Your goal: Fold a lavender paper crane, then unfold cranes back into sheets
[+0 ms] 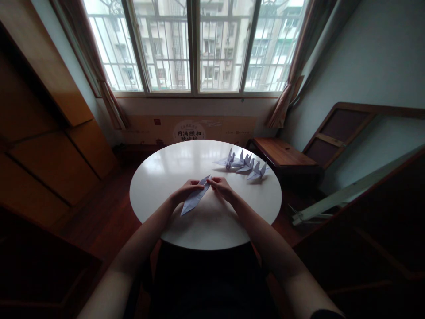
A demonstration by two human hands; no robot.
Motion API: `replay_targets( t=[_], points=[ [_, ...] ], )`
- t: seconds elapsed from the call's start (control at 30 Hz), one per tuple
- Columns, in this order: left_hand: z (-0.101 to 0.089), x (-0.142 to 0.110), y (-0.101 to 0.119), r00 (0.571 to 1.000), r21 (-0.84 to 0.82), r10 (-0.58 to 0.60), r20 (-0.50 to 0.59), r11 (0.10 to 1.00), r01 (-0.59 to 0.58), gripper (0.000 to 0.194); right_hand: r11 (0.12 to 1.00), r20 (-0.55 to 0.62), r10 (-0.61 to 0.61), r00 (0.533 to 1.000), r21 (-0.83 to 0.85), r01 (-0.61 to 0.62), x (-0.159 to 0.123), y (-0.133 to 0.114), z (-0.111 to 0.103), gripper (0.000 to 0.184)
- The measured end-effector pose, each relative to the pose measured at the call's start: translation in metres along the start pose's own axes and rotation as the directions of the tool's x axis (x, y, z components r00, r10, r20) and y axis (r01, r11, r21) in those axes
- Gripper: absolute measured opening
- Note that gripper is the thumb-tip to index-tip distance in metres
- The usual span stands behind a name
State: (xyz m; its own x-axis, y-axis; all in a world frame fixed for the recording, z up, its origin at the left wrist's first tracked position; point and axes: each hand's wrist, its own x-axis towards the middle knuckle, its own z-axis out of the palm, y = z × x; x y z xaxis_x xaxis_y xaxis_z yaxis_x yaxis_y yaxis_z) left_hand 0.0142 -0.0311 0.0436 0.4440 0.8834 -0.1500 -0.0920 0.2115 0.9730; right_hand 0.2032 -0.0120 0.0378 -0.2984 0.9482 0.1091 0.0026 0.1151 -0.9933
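Between my hands, above the white round table [156, 186], is a pale lilac sheet of folded origami paper [194, 201], long and diamond-shaped with a pointed lower end. My left hand [190, 188] grips its left side, the thumb lying over the paper. My right hand [222, 186] pinches the upper right edge near the tip between thumb and fingers. Several finished paper cranes [255, 172] of the same colour stand grouped at the table's far right, apart from my hands.
Beyond the table's right side stands a low brown wooden bench [282, 153]. A long printed box [149, 128] lies under the barred window [199, 53]. Wooden cabinets [49, 168] line the left, and pale green boards [332, 204] lean at the right.
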Motion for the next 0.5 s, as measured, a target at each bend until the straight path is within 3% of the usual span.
replay_targets(
  t=[0.5],
  points=[
    [0.003, -0.0039, 0.0042, 1.0, -0.002, -0.006, -0.002, 1.0, 0.006, 0.041, 0.998, 0.04, -0.059, 0.997, 0.008, 0.059, -0.0041, -0.0067, 0.0, 0.045]
  ],
)
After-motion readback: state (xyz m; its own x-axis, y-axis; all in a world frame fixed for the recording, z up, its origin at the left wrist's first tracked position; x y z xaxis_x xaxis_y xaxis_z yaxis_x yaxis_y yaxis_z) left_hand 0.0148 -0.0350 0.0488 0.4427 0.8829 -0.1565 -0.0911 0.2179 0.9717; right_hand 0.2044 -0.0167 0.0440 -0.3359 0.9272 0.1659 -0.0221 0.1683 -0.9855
